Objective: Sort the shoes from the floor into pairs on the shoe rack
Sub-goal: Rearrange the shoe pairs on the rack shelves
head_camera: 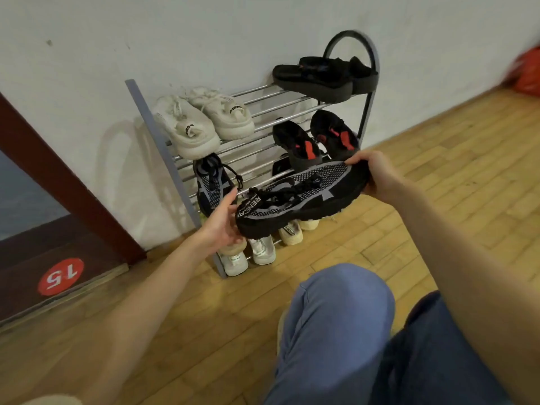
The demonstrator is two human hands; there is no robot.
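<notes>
A black and grey sneaker point(304, 200) hangs sideways in front of the metal shoe rack point(263, 109). My right hand point(377, 176) grips its toe end. My left hand point(222, 220) cups its heel from below, fingers curled under the sole. Its matching sneaker point(211, 185) stands on the second shelf at the left, just behind my left hand. The top shelf carries a pair of cream sneakers point(201, 121) and a pair of black slides point(324, 76). A black and red pair point(315, 141) sits at the right of the second shelf.
White sneakers point(248, 255) and a cream pair point(292, 230) sit low on the rack near the wooden floor point(438, 159). The rack leans against a white wall. A dark red door frame point(73, 188) and a red "15" sticker point(60, 276) are at the left. My knees point(344, 311) fill the foreground.
</notes>
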